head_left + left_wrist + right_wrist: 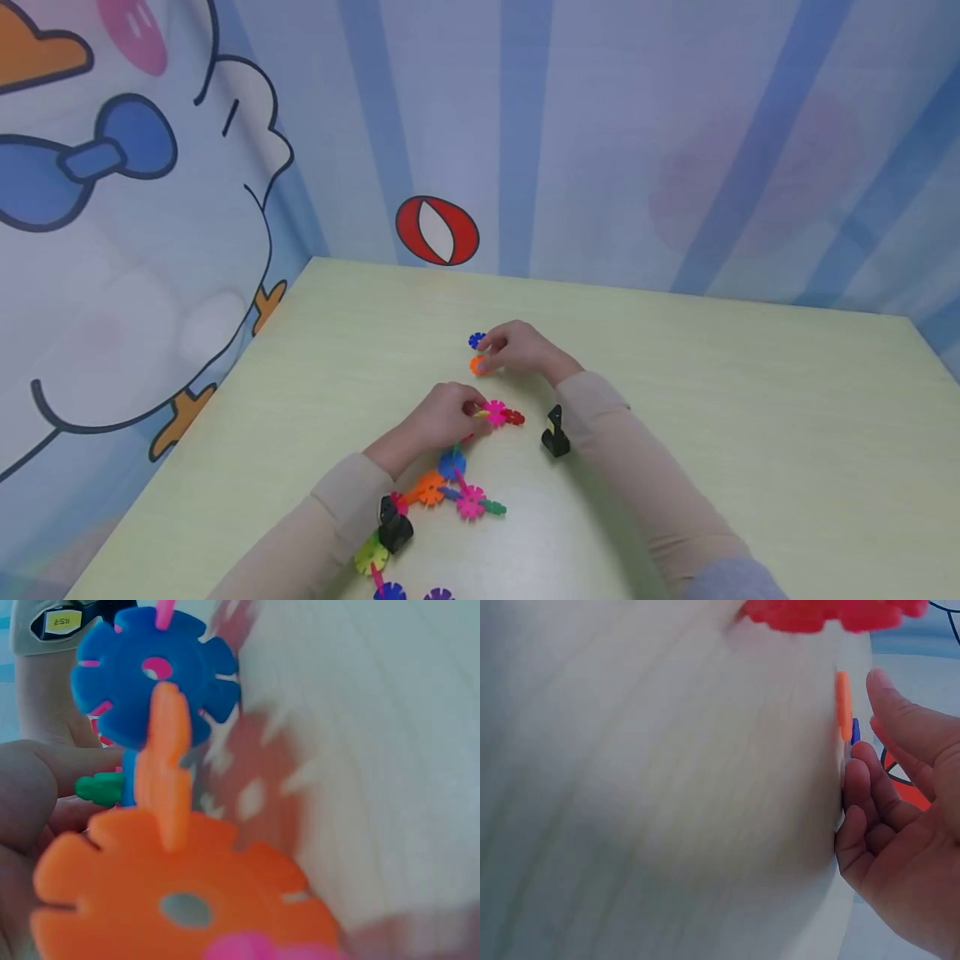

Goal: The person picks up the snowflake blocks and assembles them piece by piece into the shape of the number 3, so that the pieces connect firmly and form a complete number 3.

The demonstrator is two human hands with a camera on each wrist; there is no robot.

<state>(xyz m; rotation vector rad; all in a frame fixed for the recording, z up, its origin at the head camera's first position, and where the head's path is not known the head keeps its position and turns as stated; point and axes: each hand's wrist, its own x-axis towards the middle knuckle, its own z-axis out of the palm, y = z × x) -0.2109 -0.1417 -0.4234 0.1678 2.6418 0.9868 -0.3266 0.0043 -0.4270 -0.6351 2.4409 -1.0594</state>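
Observation:
My left hand [448, 414] pinches a chain of notched plastic snowflake discs near its far end. A pink disc [496, 413] and a red disc [514, 417] stick out past the fingertips. In the left wrist view a blue disc [127, 671] and a large orange disc [112, 877] of the chain hang close beside the palm. Farther back, my right hand [519, 346] reaches over two loose discs on the table, thumb and forefinger apart. Its thumb is right at the orange loose disc [476, 365]; the forefinger is beside the blue loose disc [476, 340].
The rest of the chain, with another pink disc [471, 503] and a yellow-green disc [371, 557], runs toward the near edge beside the left forearm. A purple disc [439, 594] lies at the bottom. Printed cloth walls [600, 167] border the pale table [750, 417].

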